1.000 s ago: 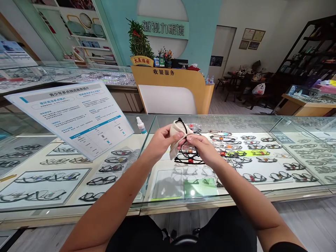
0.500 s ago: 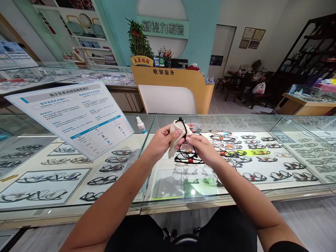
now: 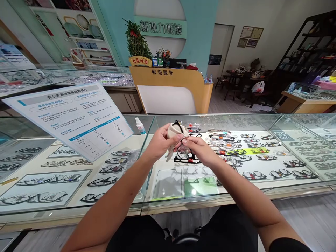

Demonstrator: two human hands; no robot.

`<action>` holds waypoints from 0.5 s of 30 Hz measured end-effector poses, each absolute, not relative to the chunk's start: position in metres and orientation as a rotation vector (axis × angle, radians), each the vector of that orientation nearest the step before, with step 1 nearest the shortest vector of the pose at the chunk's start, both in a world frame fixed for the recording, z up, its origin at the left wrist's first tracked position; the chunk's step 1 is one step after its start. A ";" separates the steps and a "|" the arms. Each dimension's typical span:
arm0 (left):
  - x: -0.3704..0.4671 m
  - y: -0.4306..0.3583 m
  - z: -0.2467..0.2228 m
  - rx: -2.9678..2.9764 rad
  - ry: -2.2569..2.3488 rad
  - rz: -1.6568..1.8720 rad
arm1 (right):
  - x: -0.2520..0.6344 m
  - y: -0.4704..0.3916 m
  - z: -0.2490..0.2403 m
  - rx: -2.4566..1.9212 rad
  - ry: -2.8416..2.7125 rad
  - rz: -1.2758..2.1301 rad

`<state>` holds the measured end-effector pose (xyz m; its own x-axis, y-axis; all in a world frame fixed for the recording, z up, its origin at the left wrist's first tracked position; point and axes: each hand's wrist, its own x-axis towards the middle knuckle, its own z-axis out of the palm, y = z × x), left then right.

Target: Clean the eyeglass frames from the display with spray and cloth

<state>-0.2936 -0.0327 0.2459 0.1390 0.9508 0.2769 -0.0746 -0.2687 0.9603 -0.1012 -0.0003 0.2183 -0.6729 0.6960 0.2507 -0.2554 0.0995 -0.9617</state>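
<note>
Above the glass counter, my left hand (image 3: 162, 142) is closed on a cream cleaning cloth (image 3: 172, 131), its thumb pressing the fabric. The cloth is folded around one side of a pair of black-framed eyeglasses (image 3: 179, 125); a dark piece of rim shows at the top. My right hand (image 3: 198, 147) pinches the eyeglasses just beside the cloth, fingertips close to my left thumb. Much of the frame is hidden by cloth and fingers. Left of my hands, a small white spray bottle (image 3: 140, 126) with a blue label stands upright.
A printed sheet (image 3: 70, 120) stands tilted on the left. Rows of eyeglasses (image 3: 253, 175) lie inside the glass display case (image 3: 228, 196) under my arms. Beyond it is a wooden cashier desk (image 3: 168, 79) with a leafy plant (image 3: 136, 40).
The cloth has shifted and bunched up more around the eyeglasses, covering more of the dark rim. Both hands have drawn slightly closer together. The camera view has moved a little.
</note>
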 end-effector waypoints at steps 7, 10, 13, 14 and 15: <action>-0.281 -0.037 0.237 1.383 0.982 1.514 | -0.101 -0.008 0.223 -0.431 -1.801 1.599; -0.290 -0.031 0.237 1.397 0.841 1.404 | -0.096 -0.008 0.230 -0.442 -1.789 1.578; -0.303 -0.025 0.241 1.434 0.726 1.248 | -0.090 -0.005 0.238 -0.443 -1.764 1.571; -0.306 -0.025 0.242 1.448 0.726 1.206 | -0.088 -0.004 0.240 -0.444 -1.752 1.575; -0.307 -0.025 0.243 1.461 0.738 1.185 | -0.087 -0.003 0.241 -0.439 -1.741 1.581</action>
